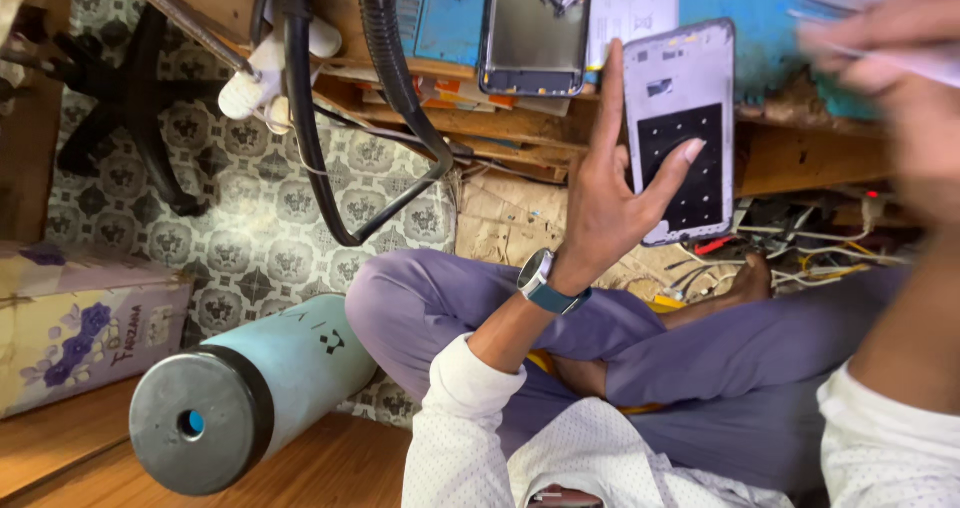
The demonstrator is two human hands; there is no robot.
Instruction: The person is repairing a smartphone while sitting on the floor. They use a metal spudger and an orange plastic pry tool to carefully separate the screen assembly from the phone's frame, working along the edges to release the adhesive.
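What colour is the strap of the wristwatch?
Teal-blue, seen in the head view: the wristwatch sits on the left hand.

A pale blue cylinder with a grey end cap is seen lying on the patterned floor. A floral box is placed beside it. Black cables are hung from the cluttered wooden tabletop.

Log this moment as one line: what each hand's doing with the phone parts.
left hand: holds phone frame upright | right hand: blurred, raised near workbench, grip unclear | second phone: lies on bench
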